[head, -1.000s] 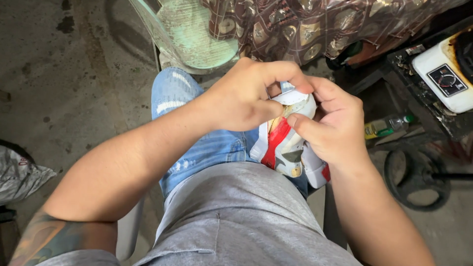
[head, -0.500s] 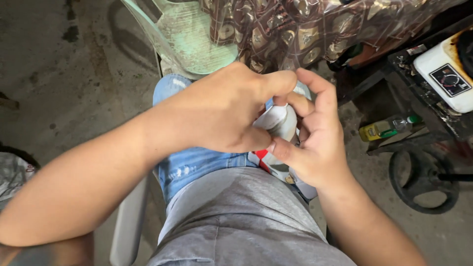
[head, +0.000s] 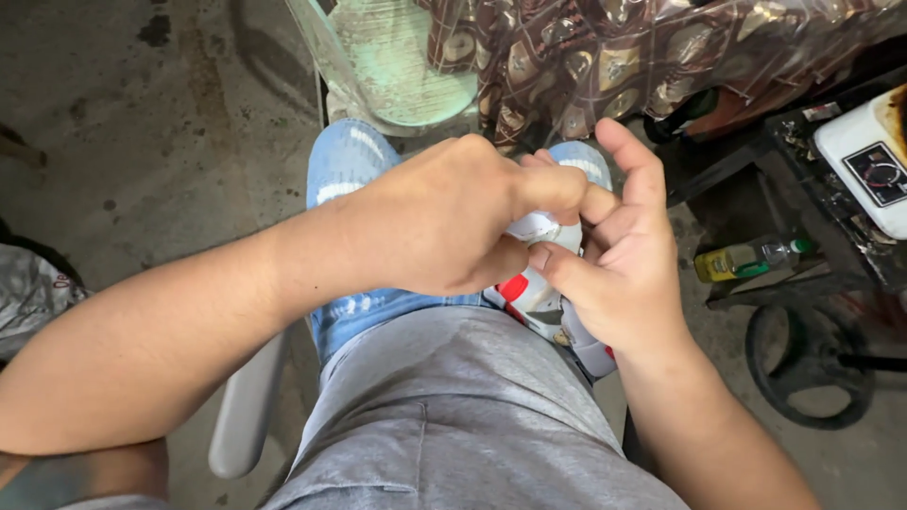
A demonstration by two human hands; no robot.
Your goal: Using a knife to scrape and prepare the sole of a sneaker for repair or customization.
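Over my lap, both hands are wrapped around a small white and red packet [head: 535,293] with a crumpled top. My left hand [head: 444,217] comes in from the left and pinches the packet's upper end, covering most of it. My right hand [head: 619,260] holds the packet from the right, with the thumb pressed on its side and the fingers raised behind it. Only the lower red and white part of the packet shows between the hands. Under the hands are my blue jeans [head: 345,170] and grey shirt [head: 453,416].
A pale green plastic chair [head: 397,66] stands ahead, beside a brown patterned cloth [head: 642,47]. At right are a small yellow bottle with a green cap [head: 742,260], a white appliance [head: 864,161] and a black wheel [head: 812,364]. Stained concrete floor [head: 151,123] lies left.
My hands have closed in tighter over the packet and shifted slightly down. Less of the packet shows than a second ago. The view has tilted a little.
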